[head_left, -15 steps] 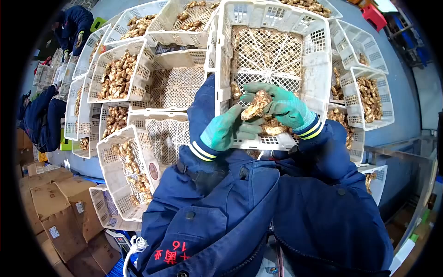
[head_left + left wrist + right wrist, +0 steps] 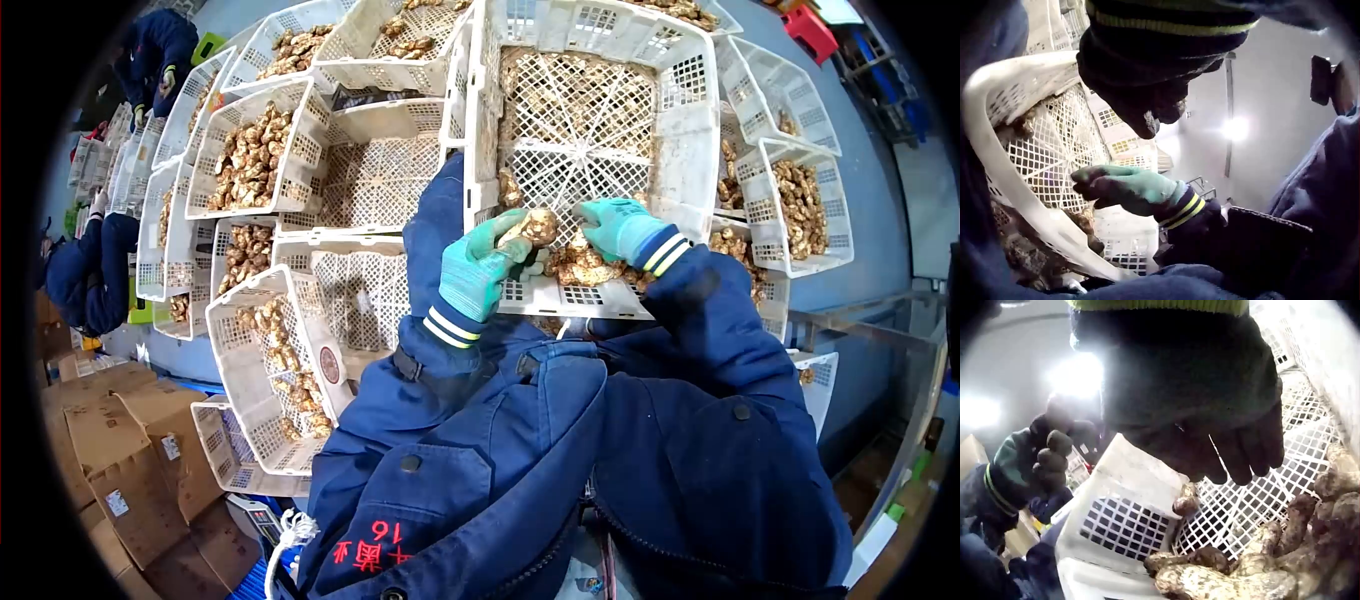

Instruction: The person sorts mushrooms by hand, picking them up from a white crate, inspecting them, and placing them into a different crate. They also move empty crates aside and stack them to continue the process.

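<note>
Blue floor (image 2: 875, 190) lies beyond; my left hand (image 2: 476, 265) grips one brown piece (image 2: 538, 227) over the white crate (image 2: 690, 145); my right hand (image 2: 618, 229) seems straight-fingered and empty, though dimly lit; probably I'm sorting; next calls for placing this piece.

Two hands (image 2: 478, 268) (image 2: 618, 232), one held knobbly piece (image 2: 539, 227)

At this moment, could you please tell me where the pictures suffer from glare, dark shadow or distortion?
Head view: brightly lit, but wide-lens distortion, with black corners; left wrist view: a lamp glares, and the near left hand sinks into shadow; right wrist view: two glare spots at upper left, and the near right hand is almost black.
</note>
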Available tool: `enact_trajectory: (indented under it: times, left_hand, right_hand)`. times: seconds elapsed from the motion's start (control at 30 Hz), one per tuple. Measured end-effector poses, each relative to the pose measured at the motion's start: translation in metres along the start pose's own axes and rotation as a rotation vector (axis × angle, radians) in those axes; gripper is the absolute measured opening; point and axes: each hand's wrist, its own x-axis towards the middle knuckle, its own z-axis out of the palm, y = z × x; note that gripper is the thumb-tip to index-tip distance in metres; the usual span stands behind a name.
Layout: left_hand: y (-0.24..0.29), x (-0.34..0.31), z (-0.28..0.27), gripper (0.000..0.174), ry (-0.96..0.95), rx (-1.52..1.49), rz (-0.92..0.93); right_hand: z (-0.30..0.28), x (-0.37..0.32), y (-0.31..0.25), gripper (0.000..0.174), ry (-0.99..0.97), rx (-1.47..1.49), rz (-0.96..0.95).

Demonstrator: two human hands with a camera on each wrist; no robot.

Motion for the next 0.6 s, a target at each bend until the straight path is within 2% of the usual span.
enact_trajectory:
  times: [0.03,0.07,0.1,0.13,0.2,0.23,0.27,0.33,0.37,0.4,0.43,0.5,0.53,0.6]
  left_hand:
    - [0.002,0.001,0.000,0.036,0.016,0.186,0.094]
    - [0.001,0.002,-0.002,0.036,0.016,0.227,0.113]
    - [0.000,0.003,-0.005,0.035,0.015,0.269,0.132]
    - [0.000,0.003,-0.008,0.035,0.013,0.311,0.150]
    - [0.004,0.003,-0.011,0.038,0.035,0.351,0.082]
    - [0.004,0.004,-0.013,0.039,0.043,0.347,0.083]
    - [0.004,0.004,-0.015,0.039,0.049,0.346,0.082]
    - [0.007,0.011,-0.032,0.043,0.068,0.406,0.145]
    - [0.012,0.011,-0.045,0.041,0.055,0.221,0.032]
    - [0.043,0.006,-0.041,0.040,0.042,0.034,-0.084]
    - [0.058,0.007,-0.047,0.033,0.146,0.082,-0.082]
    - [0.063,0.001,-0.087,0.026,0.219,0.057,0.118]
    - [0.068,0.001,-0.107,0.028,0.241,0.030,0.122]
    - [0.072,-0.004,-0.130,0.040,0.372,0.187,0.107]
  right_hand:
    - [0.002,0.010,-0.001,0.038,-0.113,-0.017,0.019]
    - [0.008,0.022,0.000,0.036,-0.224,-0.034,0.036]
    - [0.034,0.031,0.013,0.033,-0.005,-0.222,-0.141]
    - [0.041,0.039,0.015,0.034,-0.092,-0.246,-0.076]
    - [0.067,0.048,0.031,0.035,-0.036,-0.299,-0.120]
    - [0.056,0.047,0.020,0.038,-0.148,-0.311,-0.056]
    - [0.075,0.059,0.036,0.040,-0.030,-0.335,-0.099]
    - [0.065,0.056,0.027,0.038,-0.072,-0.422,-0.073]
    - [0.059,0.058,0.021,0.035,-0.154,-0.471,-0.051]
    - [0.053,0.054,0.013,0.033,-0.144,-0.462,-0.009]
    - [0.054,0.054,0.011,0.040,-0.168,-0.464,0.002]
    - [0.050,0.052,0.007,0.049,-0.206,-0.413,0.026]
    - [0.052,0.052,0.012,0.048,-0.178,-0.390,-0.003]
    - [0.053,0.060,0.017,0.047,-0.246,-0.313,0.023]
